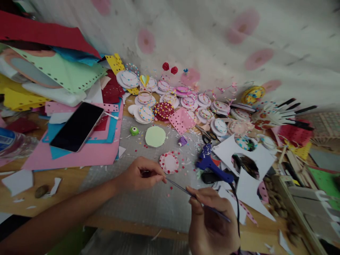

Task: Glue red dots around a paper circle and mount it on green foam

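Observation:
My right hand (212,219) grips a thin, dark, slender stick-like tool (179,187), slanting up to the left. Its far tip meets the pinched fingertips of my left hand (146,173); whether they hold the tip or some tiny piece, I cannot make out. Just beyond the fingertips lies a small round pink paper piece (170,163) edged with red stars. Behind it rest a pale green paper disc (155,136), a green one-eyed figure (134,131) and a small purple piece (182,141). Loose red stars dot the grey cutting mat (114,202).
A blue glue gun (215,168) with a cord lies right of the mat, near scissors (205,134) and cut white paper (249,191). Decorated small paper hats (188,102) crowd the back. On the left, a phone (78,125) tops coloured sheets beside a plastic bottle (16,141).

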Available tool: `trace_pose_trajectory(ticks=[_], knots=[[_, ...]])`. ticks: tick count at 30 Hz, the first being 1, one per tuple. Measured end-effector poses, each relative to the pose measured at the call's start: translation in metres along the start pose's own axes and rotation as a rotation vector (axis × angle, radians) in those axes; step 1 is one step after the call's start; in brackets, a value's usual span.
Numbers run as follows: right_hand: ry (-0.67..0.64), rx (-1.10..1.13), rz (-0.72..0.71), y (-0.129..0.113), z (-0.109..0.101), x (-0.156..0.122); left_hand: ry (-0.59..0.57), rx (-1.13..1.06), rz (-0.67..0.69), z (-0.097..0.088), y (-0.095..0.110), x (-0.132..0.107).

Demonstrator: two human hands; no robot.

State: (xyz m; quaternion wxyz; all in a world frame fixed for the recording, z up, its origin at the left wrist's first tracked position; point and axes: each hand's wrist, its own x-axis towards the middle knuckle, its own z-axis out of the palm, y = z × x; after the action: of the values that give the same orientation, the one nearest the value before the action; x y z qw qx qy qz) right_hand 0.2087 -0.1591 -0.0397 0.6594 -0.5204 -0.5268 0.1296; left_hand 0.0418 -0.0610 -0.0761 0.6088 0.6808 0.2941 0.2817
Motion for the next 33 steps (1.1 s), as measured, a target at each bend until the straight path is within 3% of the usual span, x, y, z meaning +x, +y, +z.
trace_pose_trajectory(ticks=[3, 7, 11, 16, 18, 21, 25, 33], knots=[[-0.1, -0.137, -0.21, 0.0, -0.006, 0.001, -0.091, -0.071, 0.007, 0.0, 0.004, 0.0], [-0.358, -0.373, -0.475, 0.001, -0.009, -0.002, -0.284, -0.283, -0.04, 0.005, 0.011, -0.004], [-0.538, -0.412, -0.522, 0.005, -0.002, -0.007, -0.219, -0.283, -0.187, 0.011, 0.012, -0.006], [-0.795, -0.208, -0.39, 0.007, -0.012, 0.002, -0.141, -0.313, -0.217, 0.008, 0.006, -0.004], [-0.732, -0.226, -0.315, 0.013, -0.025, 0.013, -0.106, -0.317, -0.219, 0.004, 0.005, -0.002], [-0.482, -0.607, -0.18, 0.033, -0.046, 0.035, -0.058, -0.306, -0.243, -0.001, 0.004, -0.001], [-0.528, -1.234, 0.033, 0.065, -0.063, 0.056, -0.086, -0.287, -0.245, 0.001, 0.002, 0.0], [-0.547, -1.45, 0.213, 0.083, -0.062, 0.066, -0.081, -0.244, -0.228, 0.004, -0.003, 0.003]])
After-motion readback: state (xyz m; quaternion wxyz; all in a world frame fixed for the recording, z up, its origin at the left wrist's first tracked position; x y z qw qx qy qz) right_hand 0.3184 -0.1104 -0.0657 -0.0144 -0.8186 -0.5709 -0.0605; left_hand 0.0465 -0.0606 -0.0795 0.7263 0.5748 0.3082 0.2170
